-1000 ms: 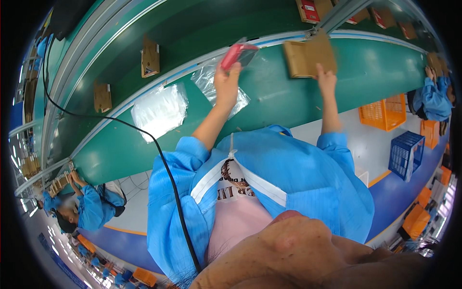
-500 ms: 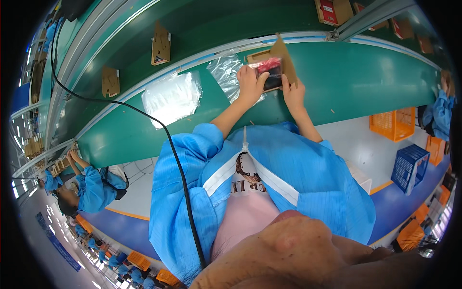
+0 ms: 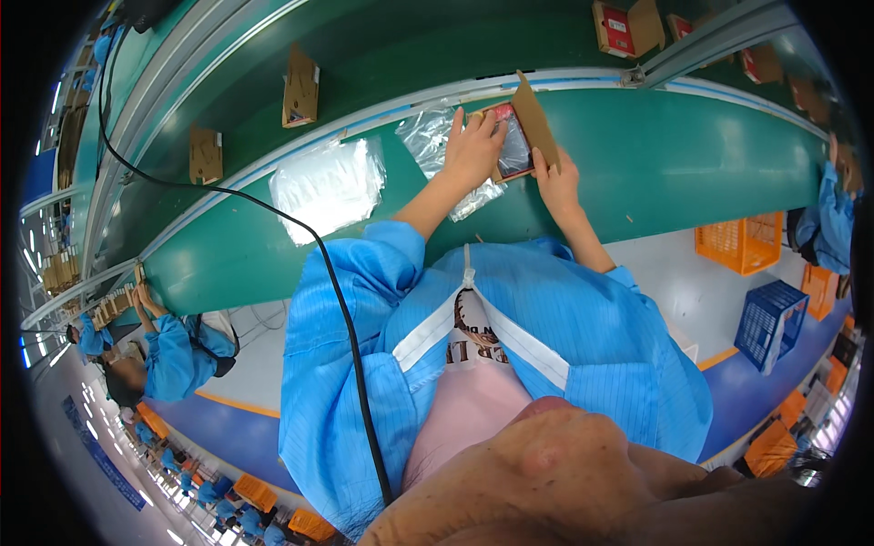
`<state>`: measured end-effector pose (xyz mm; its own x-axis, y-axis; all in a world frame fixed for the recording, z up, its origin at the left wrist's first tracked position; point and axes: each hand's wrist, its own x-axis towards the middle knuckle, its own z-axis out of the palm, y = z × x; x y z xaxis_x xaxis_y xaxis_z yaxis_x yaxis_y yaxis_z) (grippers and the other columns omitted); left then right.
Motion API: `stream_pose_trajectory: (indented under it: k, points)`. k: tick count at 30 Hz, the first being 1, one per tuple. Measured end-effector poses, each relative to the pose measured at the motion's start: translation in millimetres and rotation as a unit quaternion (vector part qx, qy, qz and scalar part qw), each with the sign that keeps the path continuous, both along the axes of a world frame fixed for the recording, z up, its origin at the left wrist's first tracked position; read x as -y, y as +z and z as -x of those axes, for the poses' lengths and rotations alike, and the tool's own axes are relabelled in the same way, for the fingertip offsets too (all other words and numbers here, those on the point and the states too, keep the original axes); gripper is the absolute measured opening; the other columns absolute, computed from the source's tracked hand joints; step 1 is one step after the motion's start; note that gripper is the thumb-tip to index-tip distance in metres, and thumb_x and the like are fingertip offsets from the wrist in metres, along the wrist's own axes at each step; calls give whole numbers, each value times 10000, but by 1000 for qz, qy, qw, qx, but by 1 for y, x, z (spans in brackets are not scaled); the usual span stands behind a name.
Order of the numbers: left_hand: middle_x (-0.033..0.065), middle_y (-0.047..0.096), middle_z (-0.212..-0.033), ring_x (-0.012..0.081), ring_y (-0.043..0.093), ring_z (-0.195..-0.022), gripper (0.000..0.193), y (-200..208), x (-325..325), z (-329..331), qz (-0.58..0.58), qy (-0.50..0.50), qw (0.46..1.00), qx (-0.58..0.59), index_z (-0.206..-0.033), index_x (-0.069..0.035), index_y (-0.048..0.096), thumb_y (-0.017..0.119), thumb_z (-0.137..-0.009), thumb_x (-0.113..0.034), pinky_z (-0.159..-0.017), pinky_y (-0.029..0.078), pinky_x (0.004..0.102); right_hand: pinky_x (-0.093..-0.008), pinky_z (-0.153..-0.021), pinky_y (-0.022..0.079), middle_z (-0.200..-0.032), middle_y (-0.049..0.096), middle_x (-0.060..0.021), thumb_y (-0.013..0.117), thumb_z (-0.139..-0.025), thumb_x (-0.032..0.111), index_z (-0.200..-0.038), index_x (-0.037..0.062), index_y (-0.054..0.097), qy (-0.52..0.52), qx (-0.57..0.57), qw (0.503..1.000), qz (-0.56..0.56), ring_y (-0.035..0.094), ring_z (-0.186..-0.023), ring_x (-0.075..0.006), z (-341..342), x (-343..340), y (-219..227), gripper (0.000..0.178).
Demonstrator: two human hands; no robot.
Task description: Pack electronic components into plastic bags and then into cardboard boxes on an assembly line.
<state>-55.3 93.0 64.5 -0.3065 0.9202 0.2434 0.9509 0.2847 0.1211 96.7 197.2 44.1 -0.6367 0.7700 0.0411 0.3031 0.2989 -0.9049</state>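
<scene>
A small brown cardboard box [image 3: 538,123] lies on the green work surface with its lid flap raised on the right. Inside it sits a red and dark item in clear plastic [image 3: 516,146]; its kind cannot be made out. My left hand [image 3: 473,150] reaches over the box from the left, its fingers stretched and apart, pressing on the contents and near edge. With thumb and fingers, my right hand [image 3: 557,180] grips the box at its lower right corner, beside the flap. Crumpled clear plastic bags [image 3: 423,136] lie left of the box and partly under my left forearm.
A stack of clear bags [image 3: 330,189] lies further left. Beyond the metal rail, open cardboard boxes [image 3: 300,88] stand on a green belt, one with red contents [image 3: 619,32]. A black cable [image 3: 264,207] hangs across the left. Orange [image 3: 739,244] and blue crates [image 3: 771,321] stand right.
My left hand has shifted from gripping the item to lying over it with fingers spread. The item now sits lower inside the box. My right hand keeps its hold at the corner.
</scene>
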Motion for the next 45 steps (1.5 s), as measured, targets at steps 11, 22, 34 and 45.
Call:
stream_pose_trajectory:
  k: [11, 22, 34, 45]
  points:
    - [143, 525, -1225, 301, 481, -1141, 416, 10, 9, -18, -34, -40, 998, 28, -1154, -36, 578, 604, -799, -250, -1048, 302, 467, -331, -494, 498, -726, 639, -188, 589, -899, 189, -916, -52, 620, 78, -80, 994, -15, 648, -566, -229, 33, -9, 0, 243]
    - [114, 524, -817, 315, 506, -789, 204, -10, 57, -27, -96, -31, 981, 165, -811, -52, 567, 681, -734, -203, -660, 385, 432, -438, -674, 452, -769, 562, -196, 504, -826, 197, -816, 15, 544, -1, -107, 992, -66, 572, -763, -384, 176, -110, -1, 186]
    - [127, 562, -858, 316, 514, -819, 122, -50, 78, -31, -78, -10, 986, 146, -852, -67, 581, 588, -812, -182, -739, 374, 449, -427, -965, 407, -1158, 537, -286, 698, -749, 256, -1286, -130, 373, -356, 82, 916, -163, 532, -1072, -394, 127, -230, -15, 736]
    - [109, 512, -781, 313, 498, -760, 133, -51, 74, -28, -95, -41, 986, 131, -791, -69, 518, 624, -772, -149, -680, 350, 440, -448, -665, 512, -863, 621, -283, 572, -875, 332, -955, -33, 629, -249, -73, 957, 130, 618, -722, -423, 93, -195, -30, 378]
